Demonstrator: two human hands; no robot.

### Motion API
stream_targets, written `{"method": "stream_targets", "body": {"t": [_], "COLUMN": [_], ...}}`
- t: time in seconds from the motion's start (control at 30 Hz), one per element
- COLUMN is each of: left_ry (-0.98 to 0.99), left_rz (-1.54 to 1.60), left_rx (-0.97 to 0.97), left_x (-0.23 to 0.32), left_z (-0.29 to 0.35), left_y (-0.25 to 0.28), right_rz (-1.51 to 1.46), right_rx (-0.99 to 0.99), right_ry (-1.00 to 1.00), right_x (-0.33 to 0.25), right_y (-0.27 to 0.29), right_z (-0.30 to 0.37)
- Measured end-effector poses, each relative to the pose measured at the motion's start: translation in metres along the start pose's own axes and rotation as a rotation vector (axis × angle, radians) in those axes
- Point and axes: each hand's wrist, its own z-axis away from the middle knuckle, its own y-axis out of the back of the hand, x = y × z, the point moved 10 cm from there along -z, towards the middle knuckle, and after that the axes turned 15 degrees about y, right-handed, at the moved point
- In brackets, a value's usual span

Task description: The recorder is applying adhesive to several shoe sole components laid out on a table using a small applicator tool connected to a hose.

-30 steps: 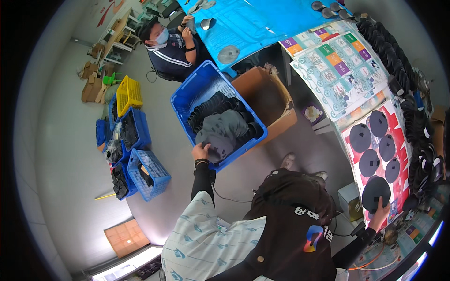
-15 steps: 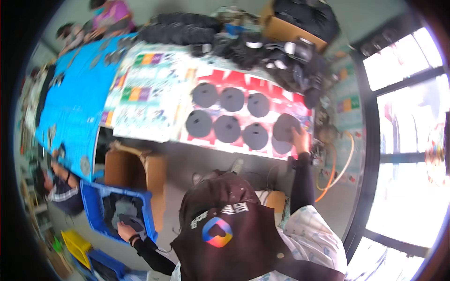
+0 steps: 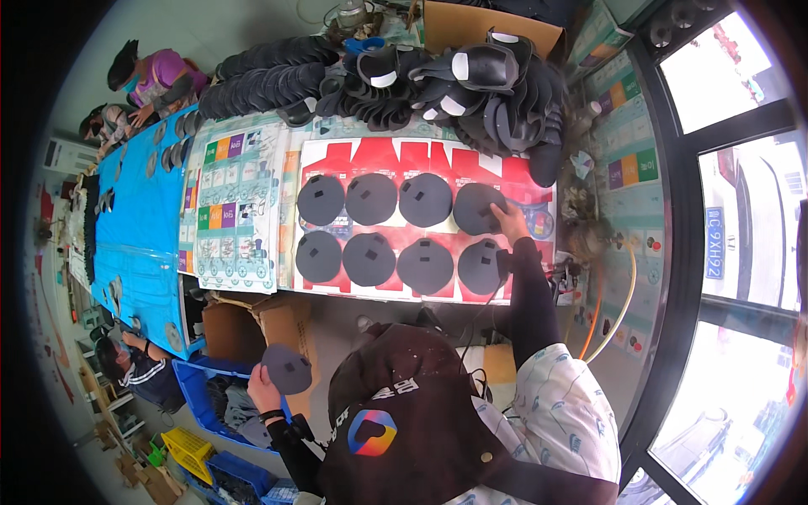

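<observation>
My left hand grips a round dark grey pad with a small dark square on it, raised above the edge of a blue crate. The crate holds more grey pieces. At the right end of the far row on the red and white sheet, my right hand pinches the edge of another round grey pad. Its fingers partly cover that pad. Several like pads lie in two rows, such as a near-row pad; my right wrist overlaps the rightmost near pad.
Stacks of black curved pieces line the table's back beside a cardboard box. At left is a blue-covered table with people at it. An open carton stands below. Hoses hang at right.
My left hand has risen from inside the crate with a pad. My right hand has carried its pad from over the near row to the far row's right end.
</observation>
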Motion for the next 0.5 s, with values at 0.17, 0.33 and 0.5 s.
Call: {"method": "stream_targets", "body": {"t": [0.17, 0.33, 0.5], "left_ry": [-0.011, -0.07, -0.246], "left_rz": [0.084, 0.129, 0.295], "left_rx": [-0.087, -0.144, -0.357], "left_x": [0.078, 0.151, 0.251], "left_z": [0.006, -0.001, 0.011], "left_y": [0.0, -0.017, -0.061], "right_rz": [0.002, -0.033, 0.585], "right_rx": [-0.022, -0.063, 0.117], "right_ry": [0.03, 0.002, 0.27], "right_x": [0.023, 0.04, -0.038], "right_y": [0.007, 0.004, 0.031], "right_z": [-0.018, -0.03, -0.005]}}
